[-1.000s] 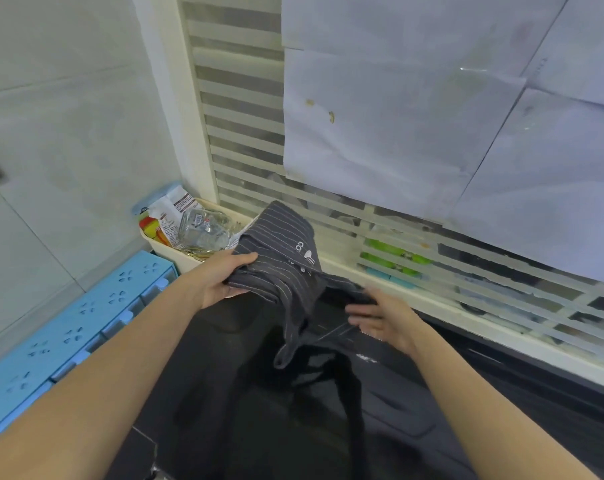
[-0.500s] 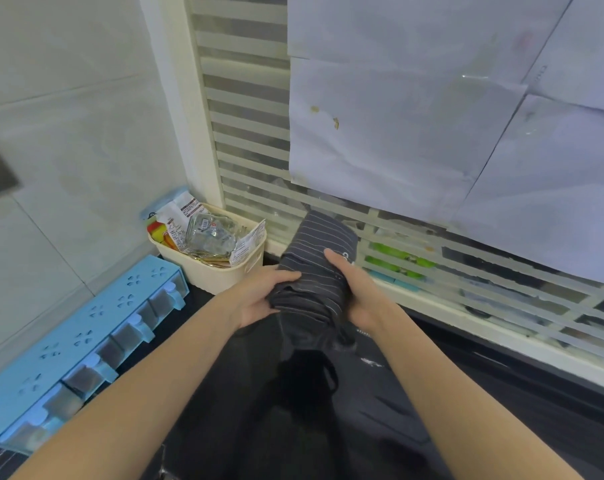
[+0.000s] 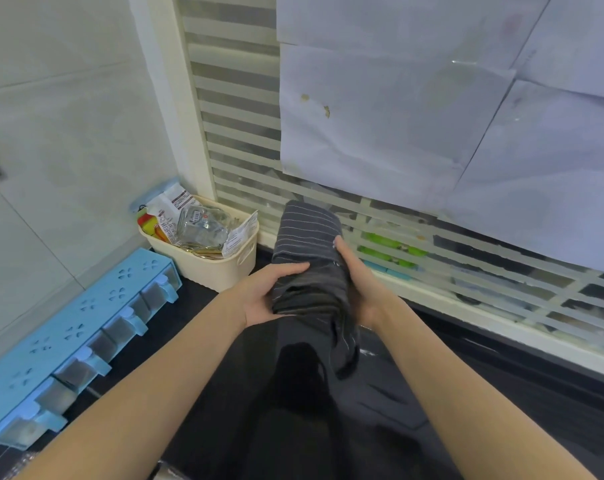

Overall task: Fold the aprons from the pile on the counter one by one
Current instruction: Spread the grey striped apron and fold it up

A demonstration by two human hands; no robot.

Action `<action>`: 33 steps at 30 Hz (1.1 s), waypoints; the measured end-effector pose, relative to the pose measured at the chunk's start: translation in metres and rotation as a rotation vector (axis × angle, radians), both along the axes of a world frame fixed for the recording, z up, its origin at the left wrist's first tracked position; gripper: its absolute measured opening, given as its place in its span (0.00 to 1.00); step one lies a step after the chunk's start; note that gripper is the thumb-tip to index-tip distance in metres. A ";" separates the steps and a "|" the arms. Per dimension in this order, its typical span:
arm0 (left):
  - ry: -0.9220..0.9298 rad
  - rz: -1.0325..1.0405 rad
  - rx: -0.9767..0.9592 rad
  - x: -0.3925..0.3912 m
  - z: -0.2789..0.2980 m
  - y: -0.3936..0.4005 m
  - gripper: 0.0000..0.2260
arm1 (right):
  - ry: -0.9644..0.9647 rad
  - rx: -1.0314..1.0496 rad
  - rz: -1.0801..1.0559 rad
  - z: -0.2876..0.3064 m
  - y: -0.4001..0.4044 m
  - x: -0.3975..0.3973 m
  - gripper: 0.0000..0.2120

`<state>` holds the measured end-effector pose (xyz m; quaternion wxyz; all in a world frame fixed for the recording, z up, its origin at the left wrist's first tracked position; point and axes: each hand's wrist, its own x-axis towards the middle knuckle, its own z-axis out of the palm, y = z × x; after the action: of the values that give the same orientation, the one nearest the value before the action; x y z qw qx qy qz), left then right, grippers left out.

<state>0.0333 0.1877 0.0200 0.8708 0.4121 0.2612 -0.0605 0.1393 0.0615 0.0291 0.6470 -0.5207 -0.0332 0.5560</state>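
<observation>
**One apron near folded, bundle held at the window end**

Head view: since a second ago both hands have closed in on the striped apron (image 3: 307, 251); then it hung half open between them with the right hand flat beside it, now it is a compact, narrow bundle clasped from both sides.

Left hand (image 3: 269, 296): fingers curled round the bundle's left edge, thumb under.

Right hand (image 3: 359, 282): fingers wrapped along its right edge, fingertips near the top.

Bundle stands up against the slatted window frame (image 3: 397, 271), just beside the cream basket (image 3: 220, 265). A loose dark tail of fabric hangs from its lower end toward the dark counter (image 3: 501, 393).

Judgement: this apron is mostly folded; the hanging end is not yet tucked and the bundle not yet set down. Dark cloth below the hands may be the remaining pile; cannot tell how many aprons are left.

Blue drawer rack (image 3: 68, 341) sits at left.
</observation>
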 end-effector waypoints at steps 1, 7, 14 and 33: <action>-0.016 0.049 -0.016 0.001 0.001 0.000 0.14 | -0.005 0.030 -0.034 -0.002 -0.001 0.002 0.26; -0.049 0.380 -0.095 0.003 -0.001 0.011 0.11 | -0.485 0.058 0.034 -0.010 -0.013 0.007 0.33; -0.052 0.477 -0.119 0.001 -0.003 0.009 0.14 | -0.759 -0.038 -0.003 -0.002 -0.003 0.005 0.09; -0.307 0.397 -0.126 0.022 0.015 -0.026 0.16 | -0.683 -0.435 0.264 -0.035 0.016 -0.009 0.22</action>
<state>0.0555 0.1613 0.0350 0.9190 0.3019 0.1975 0.1588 0.1302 0.0776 -0.0056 0.3971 -0.7906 -0.1940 0.4238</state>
